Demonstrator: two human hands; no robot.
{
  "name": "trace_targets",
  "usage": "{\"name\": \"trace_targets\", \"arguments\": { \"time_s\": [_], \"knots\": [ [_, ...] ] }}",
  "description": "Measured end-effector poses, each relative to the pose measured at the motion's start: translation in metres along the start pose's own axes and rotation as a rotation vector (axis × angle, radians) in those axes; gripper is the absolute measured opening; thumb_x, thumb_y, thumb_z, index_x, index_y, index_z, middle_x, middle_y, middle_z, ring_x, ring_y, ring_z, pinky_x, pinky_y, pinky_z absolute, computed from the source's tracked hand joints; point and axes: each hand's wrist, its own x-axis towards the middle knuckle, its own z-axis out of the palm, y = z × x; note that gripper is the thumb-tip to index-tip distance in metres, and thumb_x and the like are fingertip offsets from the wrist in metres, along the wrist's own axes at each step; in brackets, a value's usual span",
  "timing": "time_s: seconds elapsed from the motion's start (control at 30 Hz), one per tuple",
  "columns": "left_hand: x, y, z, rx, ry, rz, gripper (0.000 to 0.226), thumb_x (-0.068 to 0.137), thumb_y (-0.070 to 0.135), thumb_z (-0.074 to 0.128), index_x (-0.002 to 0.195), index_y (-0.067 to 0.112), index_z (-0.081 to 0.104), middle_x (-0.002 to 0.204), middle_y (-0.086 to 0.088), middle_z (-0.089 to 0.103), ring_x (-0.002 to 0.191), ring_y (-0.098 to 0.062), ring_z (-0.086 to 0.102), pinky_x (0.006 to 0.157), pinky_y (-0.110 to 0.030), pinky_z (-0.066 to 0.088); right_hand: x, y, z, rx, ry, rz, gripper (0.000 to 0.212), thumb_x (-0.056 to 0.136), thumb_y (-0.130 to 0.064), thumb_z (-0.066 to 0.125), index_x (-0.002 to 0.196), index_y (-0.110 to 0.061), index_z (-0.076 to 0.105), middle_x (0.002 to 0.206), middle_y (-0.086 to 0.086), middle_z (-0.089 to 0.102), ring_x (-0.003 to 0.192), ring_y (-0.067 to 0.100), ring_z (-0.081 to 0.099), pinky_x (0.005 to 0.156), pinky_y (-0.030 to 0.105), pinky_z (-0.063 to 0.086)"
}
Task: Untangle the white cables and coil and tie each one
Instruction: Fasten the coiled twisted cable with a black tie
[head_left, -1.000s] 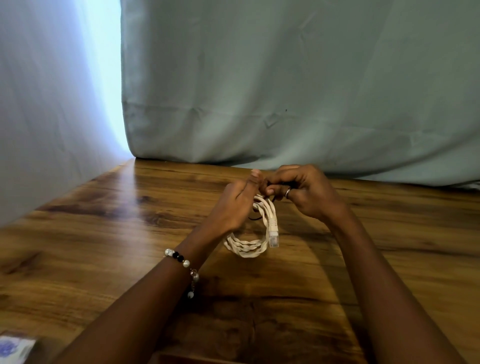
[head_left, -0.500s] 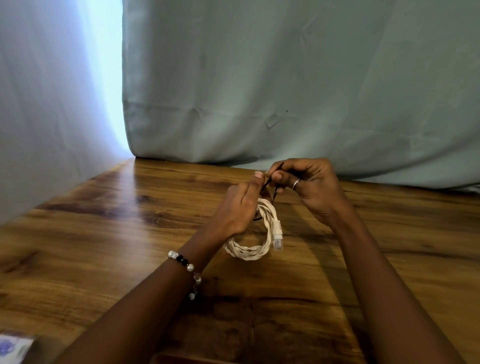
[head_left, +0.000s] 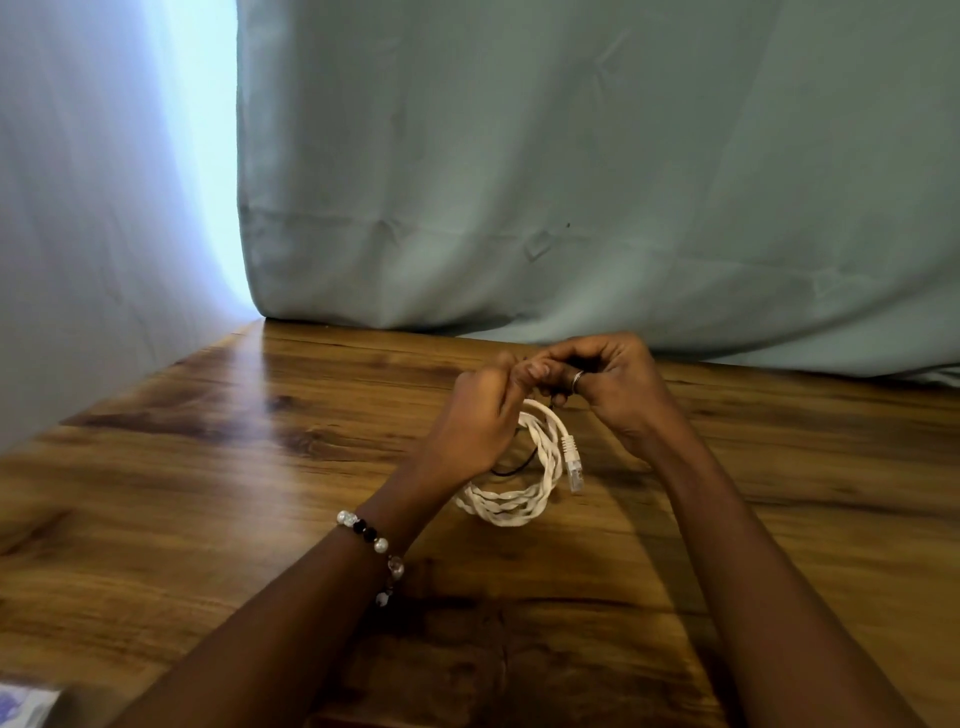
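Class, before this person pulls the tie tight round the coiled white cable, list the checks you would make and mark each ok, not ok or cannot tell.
1. White cable gathered into one coil: ok.
2. Left hand has a grip on the top of the coil: ok.
3. Right hand pinches the thin black tie: cannot tell, the fingers hide that end.
4. Tie passes fully round the bundle: cannot tell, only a short dark stretch shows inside the loop.
5. Clear plug hangs outside the coil, free of the tie: ok.
6. Bottom of the coil resting on the wooden table: cannot tell.
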Motion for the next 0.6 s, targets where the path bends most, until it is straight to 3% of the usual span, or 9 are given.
{"name": "trace_targets", "arguments": {
  "time_s": [0.13, 0.27, 0.37, 0.47, 0.6],
  "knots": [
    [-0.0009, 0.0006, 0.0026, -0.02, 0.005, 0.045, 0.021, 0.098, 0.037, 0.042, 0.079, 0.029, 0.047, 0.065, 0.005, 0.056, 0.056, -0.011, 0.054, 0.051, -0.03, 0.042, -0.0014, 0.0021, 0.0019, 0.191, 0.06, 0.083, 0.015, 0.075, 0.004, 0.07, 0.086, -0.006, 0.072, 0.075, 0.006, 0.073, 0.064, 0.014, 0.067, 0.057, 0.021, 0.053],
    [-0.0007, 0.0003, 0.0009, -0.15, -0.036, 0.031, 0.024, 0.098, 0.029, 0.048, 0.074, 0.025, 0.05, 0.074, -0.018, 0.062, 0.062, -0.024, 0.056, 0.051, -0.033, 0.043, -0.0033, 0.0001, -0.0023, 0.339, 0.09, 0.074, 0.019, 0.064, -0.004, 0.072, 0.083, -0.004, 0.071, 0.071, 0.006, 0.071, 0.063, 0.013, 0.066, 0.061, 0.022, 0.055],
    [-0.0014, 0.0012, -0.0007, -0.283, -0.089, -0.026, 0.02, 0.098, 0.022, 0.05, 0.081, 0.02, 0.061, 0.066, 0.004, 0.059, 0.055, 0.0, 0.053, 0.047, -0.015, 0.041, -0.0056, -0.0009, -0.0043, 0.29, 0.007, 0.042, 0.019, 0.063, -0.004, 0.072, 0.08, -0.012, 0.076, 0.077, 0.006, 0.073, 0.069, 0.015, 0.068, 0.067, 0.023, 0.056],
    [-0.001, -0.0017, -0.0018, -0.367, -0.103, -0.061, 0.02, 0.096, 0.022, 0.053, 0.087, 0.011, 0.067, 0.06, 0.01, 0.058, 0.051, 0.001, 0.051, 0.047, -0.016, 0.04, -0.006, -0.0003, -0.0069, 0.249, -0.044, 0.035, 0.021, 0.064, -0.003, 0.071, 0.079, -0.016, 0.078, 0.081, 0.005, 0.075, 0.077, 0.016, 0.07, 0.071, 0.025, 0.056],
    [-0.0012, -0.0021, -0.0033, -0.381, -0.08, -0.062, 0.023, 0.092, 0.027, 0.059, 0.071, 0.021, 0.067, 0.056, 0.007, 0.055, 0.05, -0.008, 0.046, 0.049, -0.025, 0.036, -0.0066, -0.0009, -0.0074, 0.232, -0.062, 0.021, 0.022, 0.063, -0.003, 0.071, 0.077, -0.019, 0.078, 0.081, 0.003, 0.075, 0.081, 0.017, 0.07, 0.074, 0.025, 0.055]
  ]
}}
